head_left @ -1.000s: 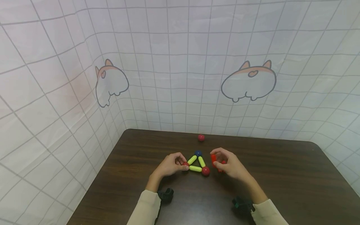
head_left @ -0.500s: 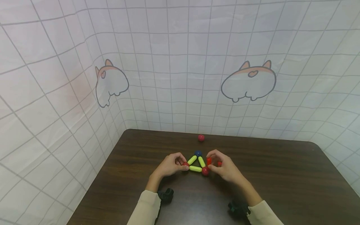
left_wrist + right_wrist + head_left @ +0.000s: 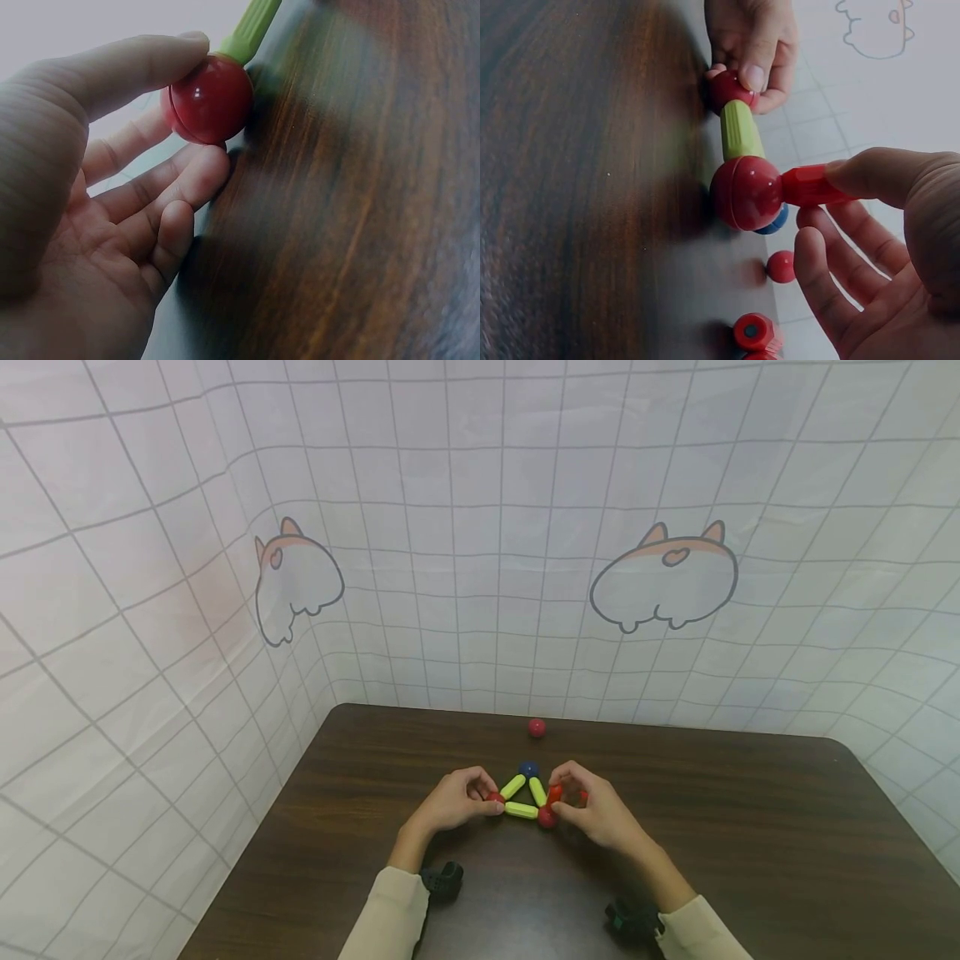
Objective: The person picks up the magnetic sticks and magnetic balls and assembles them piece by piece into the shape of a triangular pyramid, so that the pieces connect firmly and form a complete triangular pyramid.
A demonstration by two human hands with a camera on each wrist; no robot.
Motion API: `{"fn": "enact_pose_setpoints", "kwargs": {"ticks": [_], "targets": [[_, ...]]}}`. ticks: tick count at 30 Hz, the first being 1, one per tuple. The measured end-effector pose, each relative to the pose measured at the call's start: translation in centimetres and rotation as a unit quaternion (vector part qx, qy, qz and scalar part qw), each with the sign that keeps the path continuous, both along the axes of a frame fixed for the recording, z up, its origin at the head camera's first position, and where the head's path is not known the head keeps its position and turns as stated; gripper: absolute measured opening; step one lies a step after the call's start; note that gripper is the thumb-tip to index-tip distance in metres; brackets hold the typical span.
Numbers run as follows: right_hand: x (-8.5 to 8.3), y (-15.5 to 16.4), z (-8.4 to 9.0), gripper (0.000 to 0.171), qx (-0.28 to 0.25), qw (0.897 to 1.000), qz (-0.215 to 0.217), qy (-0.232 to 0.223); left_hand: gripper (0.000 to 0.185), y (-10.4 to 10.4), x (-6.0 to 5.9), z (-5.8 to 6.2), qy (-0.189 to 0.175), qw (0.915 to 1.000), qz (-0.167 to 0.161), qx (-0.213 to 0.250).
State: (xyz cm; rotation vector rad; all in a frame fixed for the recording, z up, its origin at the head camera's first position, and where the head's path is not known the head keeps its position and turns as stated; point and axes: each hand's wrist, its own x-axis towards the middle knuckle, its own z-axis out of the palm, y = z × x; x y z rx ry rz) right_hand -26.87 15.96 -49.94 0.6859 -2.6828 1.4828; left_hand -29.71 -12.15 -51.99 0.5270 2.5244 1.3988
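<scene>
Three yellow-green rods (image 3: 521, 810) and three balls form a flat triangle on the table, with a blue ball (image 3: 528, 769) at its far corner. My left hand (image 3: 453, 799) pinches the red ball (image 3: 214, 97) at the left corner between thumb and fingers. Between the thumb and fingertips of my right hand (image 3: 603, 810) is a short red rod (image 3: 806, 184), standing up from the right corner. Its lower end meets the larger red ball (image 3: 742, 193) there, as the right wrist view shows.
Beside the right hand lie more red rods (image 3: 756, 331), partly hidden by it in the head view. A loose red ball (image 3: 536, 727) sits near the back edge of the dark wooden table (image 3: 750, 827). A white gridded curtain (image 3: 480, 568) hangs behind.
My right hand has moved left with the red rod, bringing it from beside the triangle onto the right corner's red ball. The left hand stays in place on its ball.
</scene>
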Motion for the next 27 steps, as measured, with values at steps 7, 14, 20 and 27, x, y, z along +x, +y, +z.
{"fn": "enact_pose_setpoints", "kwargs": {"ticks": [7, 14, 20, 27], "targets": [[0.09, 0.02, 0.18, 0.031, -0.001, 1.000, 0.013, 0.004, 0.026, -0.01, -0.07, 0.03, 0.000, 1.0000, 0.000, -0.003], [0.17, -0.07, 0.29, 0.030, 0.007, 1.000, 0.018, 0.005, 0.026, -0.03, -0.01, 0.15, 0.000, 1.0000, 0.002, -0.007], [0.19, -0.17, 0.26, 0.029, 0.010, 1.000, 0.016, 0.004, 0.025, -0.02, -0.02, 0.15, -0.002, 1.0000, 0.004, -0.009], [0.37, -0.14, 0.45, 0.028, 0.020, 0.999, 0.022, 0.011, 0.025, -0.10, -0.16, -0.08, -0.001, 1.0000, 0.003, -0.009]]}}
